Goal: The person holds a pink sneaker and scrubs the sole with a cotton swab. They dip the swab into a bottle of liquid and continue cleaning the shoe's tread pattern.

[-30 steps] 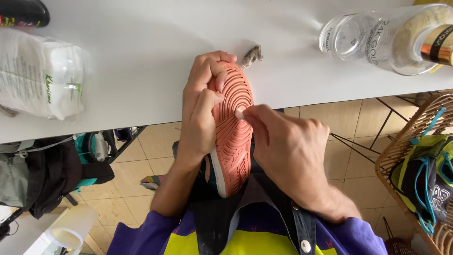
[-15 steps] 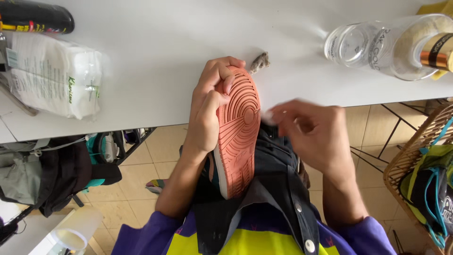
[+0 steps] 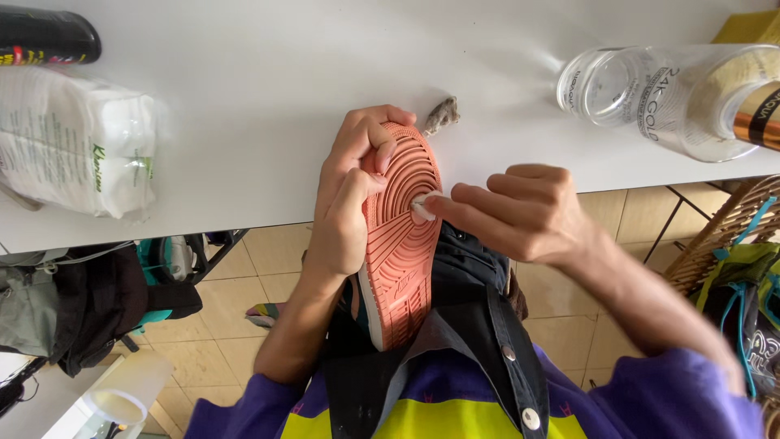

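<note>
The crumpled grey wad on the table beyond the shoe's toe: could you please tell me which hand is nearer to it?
Left. The left hand grips the shoe at its toe, its fingertips just short of the grey wad. The right hand presses a small white pad on the sole, farther off.

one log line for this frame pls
left hand: grips shoe toe, sole up | right hand: presses white pad to sole | nearby: dirty wad, jars, pad pack on table

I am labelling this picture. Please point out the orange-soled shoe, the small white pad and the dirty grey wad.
orange-soled shoe [image 3: 398, 276], head view, middle of ribbed sole.
small white pad [image 3: 422, 208], head view, its visible face.
dirty grey wad [image 3: 443, 115], head view, its centre.
</note>
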